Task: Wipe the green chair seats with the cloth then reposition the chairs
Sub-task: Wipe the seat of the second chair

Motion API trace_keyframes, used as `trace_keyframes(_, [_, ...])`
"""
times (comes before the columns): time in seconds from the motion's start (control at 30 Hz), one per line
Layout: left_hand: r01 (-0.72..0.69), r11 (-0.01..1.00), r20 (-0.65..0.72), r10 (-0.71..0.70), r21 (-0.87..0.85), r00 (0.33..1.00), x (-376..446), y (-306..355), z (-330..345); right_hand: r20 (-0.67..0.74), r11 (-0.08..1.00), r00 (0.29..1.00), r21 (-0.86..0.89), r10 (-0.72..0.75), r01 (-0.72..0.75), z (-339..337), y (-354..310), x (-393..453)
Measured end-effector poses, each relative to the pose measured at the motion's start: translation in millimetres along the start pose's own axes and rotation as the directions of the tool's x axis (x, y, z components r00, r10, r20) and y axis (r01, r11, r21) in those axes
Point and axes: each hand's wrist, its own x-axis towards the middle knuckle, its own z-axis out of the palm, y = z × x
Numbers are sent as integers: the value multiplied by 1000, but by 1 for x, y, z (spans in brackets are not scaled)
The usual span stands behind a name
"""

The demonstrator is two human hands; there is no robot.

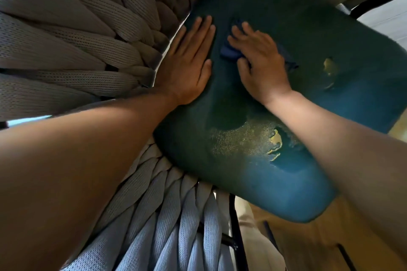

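step: wiping green seat [275, 103] | right hand [262, 59] pressing blue cloth [231, 51] flat, fingers spread, scrubbing toward 11 o'clock | left hand [189, 61] lying flat, fingers together, at 9 o'clock edge, likely steadying the chair | woven backrest [77, 39] wrapping left

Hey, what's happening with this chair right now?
A person is wiping the green seat cushion. The right hand presses a dark blue cloth against it, while the left hand lies flat on the cushion's edge beside the woven chair back. Worn, peeling patches show on the cushion.
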Motion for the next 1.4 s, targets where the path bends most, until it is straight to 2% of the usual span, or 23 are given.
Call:
trace_keyframes(0.13, [-4, 1000, -4, 4, -2, 1000, 0, 0, -3, 47, 991, 995, 107, -89, 83, -11, 1, -14])
trace_keyframes(0.23, [8, 1000, 13, -8, 6, 1000, 0, 1, -4, 86, 979, 994, 200, -62, 44, -20, -4, -20])
trace_keyframes(0.3, [18, 1000, 15, -18, 5, 1000, 0, 3, -5, 142, 956, 990, 288, 20, -61, -31, -10, -22])
trace_keyframes(0.4, [29, 999, 34, -28, -17, 999, 0, 6, -9, 214, 856, 929, 369, 301, -362, -55, -21, -19])
trace_keyframes(0.47, [-14, 1000, 34, 15, -28, 999, 6, 10, -14, 94, 817, 897, 381, 432, -433, -71, -22, -10])
trace_keyframes(0.53, [-97, 994, 20, 98, -42, 995, 21, 14, -17, -106, 835, 869, 354, 483, -421, -80, -13, 6])
trace_keyframes(0.6, [-137, 990, 21, 138, -39, 990, 37, 15, -16, -240, 898, 875, 245, 421, -365, -79, 5, 23])
trace_keyframes(0.67, [-125, 992, 33, 126, -16, 991, 46, 13, -13, -211, 925, 901, 89, 380, -369, -67, 25, 34])
trace_keyframes(0.77, [-120, 993, 29, 119, 18, 992, 47, 11, -6, -113, 892, 903, -146, 414, -427, -44, 38, 35])
trace_keyframes(0.83, [-126, 992, 18, 126, 3, 992, 47, 12, -4, -176, 905, 919, -187, 352, -383, -33, 40, 32])
trace_keyframes(0.93, [-130, 991, 21, 131, -29, 991, 47, 9, -3, -261, 949, 932, -120, 252, -290, -27, 41, 29])
trace_keyframes(1.13, [-141, 989, 29, 142, -39, 989, 48, 6, -2, -222, 997, 972, 11, 82, -81, -31, 41, 7])
trace_keyframes(1.3, [-147, 988, 31, 149, -49, 988, 48, 6, -4, -167, 988, 979, 125, 113, -92, -35, 30, -14])
trace_keyframes(1.4, [-148, 987, 39, 150, -66, 988, 47, 6, -6, -6, 972, 988, 181, 155, -152, -51, 19, -19])
